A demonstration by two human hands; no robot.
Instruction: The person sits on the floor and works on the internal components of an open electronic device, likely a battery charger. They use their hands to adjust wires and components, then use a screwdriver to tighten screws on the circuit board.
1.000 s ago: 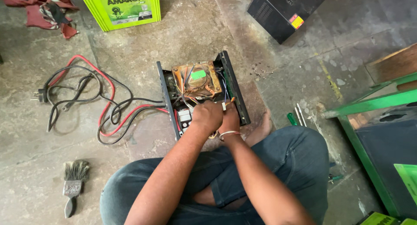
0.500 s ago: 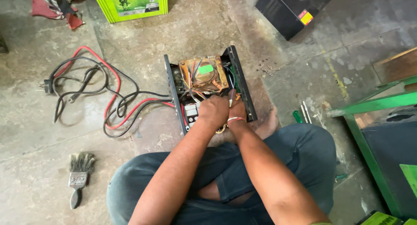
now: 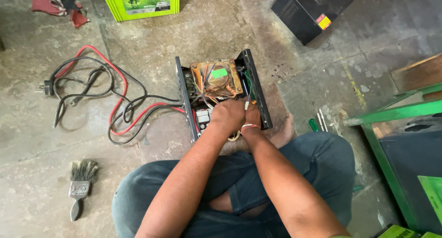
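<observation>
Concrete floor (image 3: 230, 31), stained and dusty, person sitting cross-legged on it in jeans. Open black metal case (image 3: 223, 97) sits right in front of the knees, lid off, guts exposed. Brown transformer (image 3: 216, 77) with a green sticker fills the far half; loose wires run from it toward the near half. Left hand (image 3: 228, 114) is curled into a fist inside the near half of the case, fingers hidden, so can't tell what it grips. Right hand (image 3: 252, 114) is just beside it, touching, fingers bent around a thin tool or wire end; can't tell which. Red and black cables (image 3: 115, 100) trail left from the case to a plug. Paintbrush (image 3: 80, 185) lies near the left knee. Green battery (image 3: 140, 1) and black box (image 3: 311, 10) sit farther off, well apart. Screwdrivers (image 3: 317, 123) lie right of the case.
</observation>
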